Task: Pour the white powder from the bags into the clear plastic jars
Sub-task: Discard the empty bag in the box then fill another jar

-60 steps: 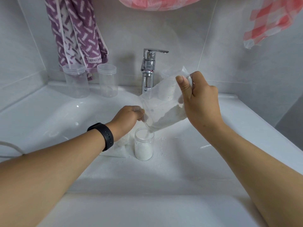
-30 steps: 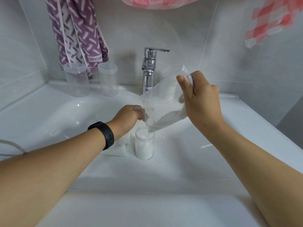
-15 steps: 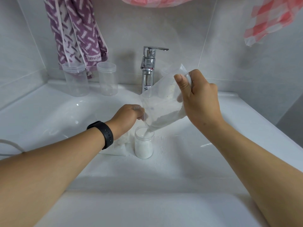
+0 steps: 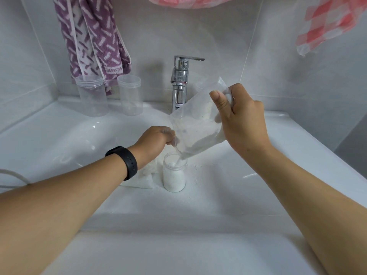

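Observation:
A clear plastic bag (image 4: pixel 195 132) with white powder in it hangs tilted over a small clear jar (image 4: pixel 174 175) that stands in the white sink basin (image 4: pixel 248 195). The jar is mostly full of powder, and a thin stream runs from the bag's lower corner into its mouth. My right hand (image 4: pixel 240 120) grips the bag's raised upper end. My left hand (image 4: pixel 156 139) pinches the bag's lower edge just above the jar. Another bag of powder (image 4: pixel 144 176) lies flat in the basin to the left of the jar, partly hidden by my left wrist.
Two empty clear jars (image 4: pixel 91 96) (image 4: pixel 130 95) stand at the back left of the sink ledge. A chrome tap (image 4: pixel 179 82) rises behind the bag. A purple patterned towel (image 4: pixel 93 36) and red checked cloths (image 4: pixel 329 24) hang above. Spilled powder dusts the basin around the jar.
The powder in the bag has slid toward its lower corner and the level in the jar has risen a little. Both hands keep nearly the same hold and place.

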A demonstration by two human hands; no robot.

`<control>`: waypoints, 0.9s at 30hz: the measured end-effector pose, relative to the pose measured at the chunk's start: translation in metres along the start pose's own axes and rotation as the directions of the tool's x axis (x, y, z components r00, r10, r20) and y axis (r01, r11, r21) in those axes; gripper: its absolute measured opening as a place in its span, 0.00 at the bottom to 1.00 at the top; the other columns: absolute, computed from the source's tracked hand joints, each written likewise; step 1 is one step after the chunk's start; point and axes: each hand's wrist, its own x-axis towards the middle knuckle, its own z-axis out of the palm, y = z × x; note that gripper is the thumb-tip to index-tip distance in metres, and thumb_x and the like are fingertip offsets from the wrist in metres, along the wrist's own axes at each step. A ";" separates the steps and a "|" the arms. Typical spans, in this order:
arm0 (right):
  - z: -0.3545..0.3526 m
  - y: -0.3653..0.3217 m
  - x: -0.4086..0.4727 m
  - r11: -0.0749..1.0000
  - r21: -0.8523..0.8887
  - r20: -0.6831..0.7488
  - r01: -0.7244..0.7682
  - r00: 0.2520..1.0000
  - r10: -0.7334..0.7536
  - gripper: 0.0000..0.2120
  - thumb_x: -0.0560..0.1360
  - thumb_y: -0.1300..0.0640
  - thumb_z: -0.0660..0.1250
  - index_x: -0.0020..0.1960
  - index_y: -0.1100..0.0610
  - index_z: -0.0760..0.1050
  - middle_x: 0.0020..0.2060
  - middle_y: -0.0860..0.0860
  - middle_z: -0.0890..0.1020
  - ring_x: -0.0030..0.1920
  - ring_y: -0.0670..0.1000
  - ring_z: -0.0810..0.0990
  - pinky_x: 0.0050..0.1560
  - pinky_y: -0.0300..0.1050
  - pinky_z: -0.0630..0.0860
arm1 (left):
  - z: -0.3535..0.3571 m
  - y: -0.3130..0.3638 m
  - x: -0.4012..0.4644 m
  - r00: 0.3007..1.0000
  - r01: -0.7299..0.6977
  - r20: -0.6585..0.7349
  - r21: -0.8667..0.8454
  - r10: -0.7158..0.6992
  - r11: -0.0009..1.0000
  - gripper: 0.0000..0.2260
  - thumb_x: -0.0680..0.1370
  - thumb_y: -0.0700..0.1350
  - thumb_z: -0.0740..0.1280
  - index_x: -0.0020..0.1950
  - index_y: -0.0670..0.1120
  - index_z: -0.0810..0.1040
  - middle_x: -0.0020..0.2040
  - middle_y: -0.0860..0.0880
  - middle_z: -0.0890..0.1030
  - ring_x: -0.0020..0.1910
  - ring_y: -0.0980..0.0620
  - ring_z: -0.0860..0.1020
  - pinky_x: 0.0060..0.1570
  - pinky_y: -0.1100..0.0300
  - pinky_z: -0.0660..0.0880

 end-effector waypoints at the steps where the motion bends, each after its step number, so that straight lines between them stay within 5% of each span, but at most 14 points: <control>1: 0.000 0.000 0.000 1.000 0.002 0.001 -0.001 1.000 0.001 0.23 0.80 0.34 0.60 0.49 0.56 0.72 0.31 0.50 0.82 0.33 0.45 0.78 0.32 0.44 0.73 | 0.000 0.000 0.000 1.000 -0.001 -0.001 -0.006 0.001 1.000 0.18 0.84 0.42 0.61 0.35 0.45 0.78 0.49 0.46 0.85 0.47 0.52 0.77 0.45 0.65 0.69; 7: 0.002 0.000 -0.001 1.000 -0.003 0.008 0.009 1.000 -0.009 0.22 0.81 0.35 0.60 0.49 0.55 0.71 0.32 0.51 0.83 0.34 0.49 0.78 0.33 0.47 0.74 | 0.000 0.001 -0.001 1.000 0.009 -0.012 -0.007 -0.009 1.000 0.17 0.84 0.42 0.61 0.36 0.44 0.78 0.46 0.49 0.85 0.46 0.53 0.76 0.40 0.73 0.69; 11: 0.001 0.000 0.000 1.000 0.009 0.008 0.006 1.000 -0.006 0.21 0.80 0.35 0.61 0.48 0.54 0.71 0.32 0.51 0.83 0.33 0.45 0.77 0.30 0.39 0.72 | 0.000 0.001 -0.001 1.000 0.006 -0.004 -0.008 -0.006 1.000 0.17 0.84 0.42 0.61 0.37 0.43 0.79 0.51 0.43 0.85 0.47 0.51 0.77 0.44 0.67 0.70; 21: 0.001 0.001 0.000 1.000 0.024 0.005 0.017 1.000 -0.017 0.20 0.80 0.35 0.61 0.47 0.52 0.70 0.31 0.50 0.82 0.33 0.44 0.77 0.28 0.34 0.68 | 0.001 -0.001 0.001 1.000 0.024 -0.006 0.006 -0.024 1.000 0.16 0.84 0.42 0.60 0.45 0.34 0.81 0.41 0.55 0.83 0.46 0.52 0.76 0.43 0.70 0.69; 27: 0.004 0.001 0.001 1.000 0.019 0.015 0.015 1.000 -0.015 0.20 0.80 0.34 0.61 0.47 0.52 0.70 0.31 0.49 0.82 0.34 0.45 0.77 0.28 0.34 0.68 | 0.001 0.000 0.001 1.000 0.010 -0.006 0.001 -0.010 1.000 0.17 0.84 0.42 0.60 0.36 0.42 0.77 0.45 0.51 0.84 0.46 0.53 0.76 0.38 0.76 0.69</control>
